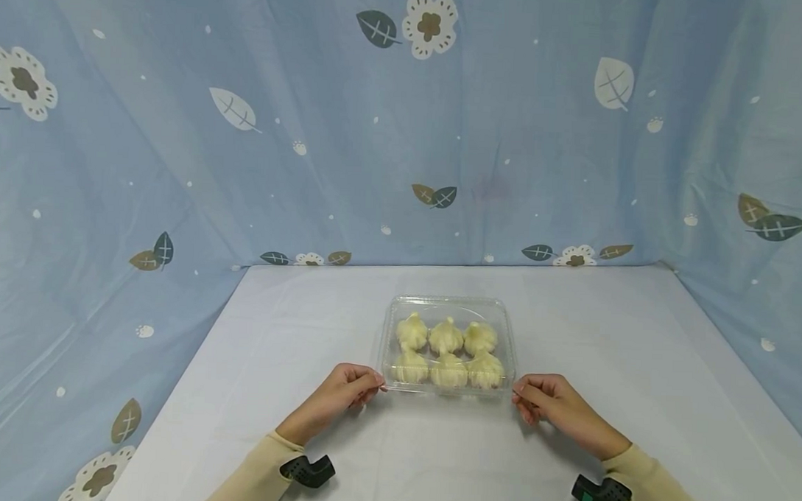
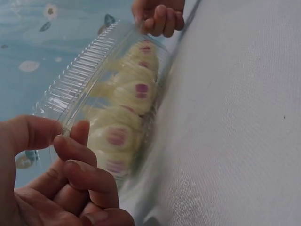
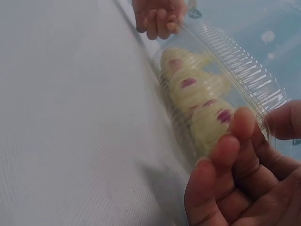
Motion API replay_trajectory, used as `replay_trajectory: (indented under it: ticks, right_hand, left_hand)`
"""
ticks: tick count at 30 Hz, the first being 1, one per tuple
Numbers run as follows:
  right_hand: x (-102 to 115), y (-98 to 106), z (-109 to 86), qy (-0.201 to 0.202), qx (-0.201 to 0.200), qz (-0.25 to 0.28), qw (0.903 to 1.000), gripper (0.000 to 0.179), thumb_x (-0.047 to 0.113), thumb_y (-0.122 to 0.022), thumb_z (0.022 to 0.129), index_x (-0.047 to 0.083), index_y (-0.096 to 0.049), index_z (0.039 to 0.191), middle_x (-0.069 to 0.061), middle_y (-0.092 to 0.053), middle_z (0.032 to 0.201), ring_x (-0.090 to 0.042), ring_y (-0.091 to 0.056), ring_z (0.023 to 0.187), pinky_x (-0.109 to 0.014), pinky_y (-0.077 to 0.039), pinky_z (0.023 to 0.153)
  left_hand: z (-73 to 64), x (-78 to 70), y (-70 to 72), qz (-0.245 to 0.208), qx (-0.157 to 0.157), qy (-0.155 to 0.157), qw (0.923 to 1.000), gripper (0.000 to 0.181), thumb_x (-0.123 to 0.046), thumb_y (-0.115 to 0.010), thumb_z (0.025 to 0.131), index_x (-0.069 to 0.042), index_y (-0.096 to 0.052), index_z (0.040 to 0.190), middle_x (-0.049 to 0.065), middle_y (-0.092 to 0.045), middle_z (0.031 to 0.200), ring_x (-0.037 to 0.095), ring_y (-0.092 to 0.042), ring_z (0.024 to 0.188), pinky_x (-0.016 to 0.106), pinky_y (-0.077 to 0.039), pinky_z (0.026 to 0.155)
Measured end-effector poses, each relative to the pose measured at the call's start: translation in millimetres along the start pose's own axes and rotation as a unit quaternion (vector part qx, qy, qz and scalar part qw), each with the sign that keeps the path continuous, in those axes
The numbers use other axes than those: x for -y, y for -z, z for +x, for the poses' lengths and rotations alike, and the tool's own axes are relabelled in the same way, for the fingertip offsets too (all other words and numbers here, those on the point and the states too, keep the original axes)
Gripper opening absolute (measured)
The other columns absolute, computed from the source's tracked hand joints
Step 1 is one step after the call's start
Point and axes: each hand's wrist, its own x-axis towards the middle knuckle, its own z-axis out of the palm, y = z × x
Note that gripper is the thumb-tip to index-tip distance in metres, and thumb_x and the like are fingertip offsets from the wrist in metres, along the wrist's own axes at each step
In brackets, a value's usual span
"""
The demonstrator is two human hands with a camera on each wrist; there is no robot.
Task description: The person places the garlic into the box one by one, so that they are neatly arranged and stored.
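A clear plastic clamshell box (image 1: 447, 388) stands near the middle of the white table, its lid apparently down. Inside lie several pale yellow garlic bulbs (image 1: 447, 336) in two rows, tips pointing away; purple patches show on the near ones in both wrist views. At the box's front left corner, my left hand (image 1: 347, 388) pinches the rim between thumb and forefinger. My right hand (image 1: 555, 405) pinches the front right corner the same way, its other fingers curled below in the right wrist view. The box's underside is hidden.
White cloth covers the table (image 1: 293, 313). A blue curtain (image 1: 498, 136) with printed leaves and flowers hangs behind it and along both sides. Each sleeved wrist carries a black device, on the left (image 1: 308, 470) and on the right (image 1: 601, 494).
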Motion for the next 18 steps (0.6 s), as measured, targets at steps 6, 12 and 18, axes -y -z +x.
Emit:
replay_trajectory:
  ticks: [6, 12, 18]
  right_hand:
    - [3, 2, -2.6, 0.007, 0.004, -0.004, 1.0, 0.041, 0.026, -0.049, 0.111, -0.012, -0.063, 0.103, 0.004, -0.063, 0.076, -0.007, -0.058, 0.066, -0.032, -0.053, 0.061]
    - [7, 4, -4.2, -0.006, 0.003, -0.022, 0.9997, 0.043, 0.029, -0.05, 0.111, -0.011, -0.065, 0.106, 0.001, -0.065, 0.078, -0.009, -0.06, 0.066, -0.032, -0.055, 0.062]
    - [7, 7, -6.0, -0.014, 0.006, -0.052, 0.9985, 0.043, 0.029, -0.048, 0.111, -0.01, -0.067, 0.108, -0.003, -0.067, 0.079, -0.011, -0.062, 0.067, -0.033, -0.056, 0.062]
  left_hand:
    - [-0.9, -0.2, 0.4, 0.0, 0.001, 0.008, 1.0, 0.039, -0.023, -0.057, 0.106, 0.014, -0.07, 0.104, -0.007, -0.051, 0.065, 0.004, -0.038, 0.054, 0.019, -0.036, 0.053]
    - [-2.3, -2.0, 4.5, 0.014, 0.0, 0.006, 0.9999, 0.039, -0.024, -0.058, 0.106, 0.013, -0.069, 0.103, -0.007, -0.048, 0.066, 0.004, -0.039, 0.058, 0.019, -0.035, 0.055]
    - [-5.4, -10.3, 12.2, 0.084, -0.023, 0.024, 0.9959, 0.046, -0.038, -0.059, 0.105, 0.005, -0.072, 0.096, -0.004, -0.047, 0.065, 0.008, -0.043, 0.062, 0.022, -0.038, 0.059]
